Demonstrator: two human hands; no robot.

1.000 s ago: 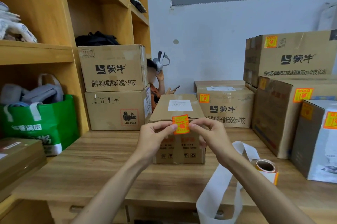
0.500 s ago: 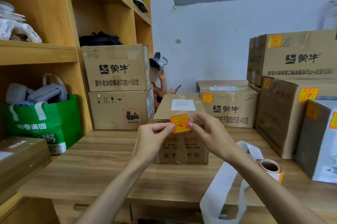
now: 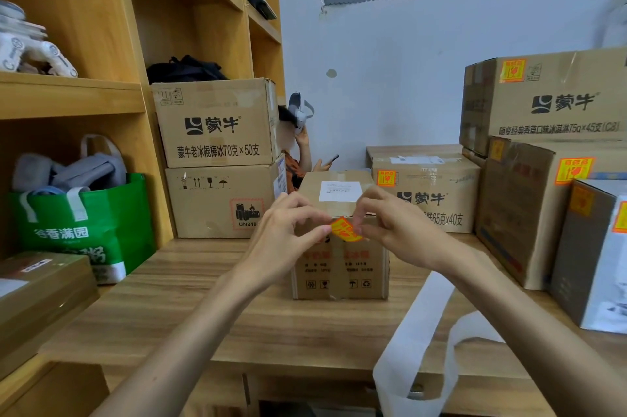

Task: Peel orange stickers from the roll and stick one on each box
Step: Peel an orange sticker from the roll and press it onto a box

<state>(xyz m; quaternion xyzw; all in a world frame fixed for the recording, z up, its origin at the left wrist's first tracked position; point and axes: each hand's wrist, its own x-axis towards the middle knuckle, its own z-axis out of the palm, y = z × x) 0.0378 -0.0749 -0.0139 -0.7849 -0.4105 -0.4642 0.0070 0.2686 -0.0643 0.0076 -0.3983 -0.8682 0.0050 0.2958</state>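
Note:
An orange sticker (image 3: 345,230) is pinched at its two sides between my left hand (image 3: 284,240) and my right hand (image 3: 393,228). It hangs tilted at the top front edge of a small cardboard box (image 3: 339,274) in the middle of the wooden table; I cannot tell whether it touches the box. White backing strip (image 3: 419,331) trails over the table's front edge under my right forearm. The sticker roll is hidden.
Two stacked cartons (image 3: 217,158) stand at the back left beside the wooden shelf (image 3: 68,94). Cartons with orange stickers (image 3: 427,192) (image 3: 543,100) (image 3: 529,209) line the back and right. A green bag (image 3: 84,230) sits left. A person (image 3: 298,151) sits behind the boxes.
Both hands have carried the sticker forward and down toward the small box's top front edge, and it is now tilted. My head has come closer to the table.

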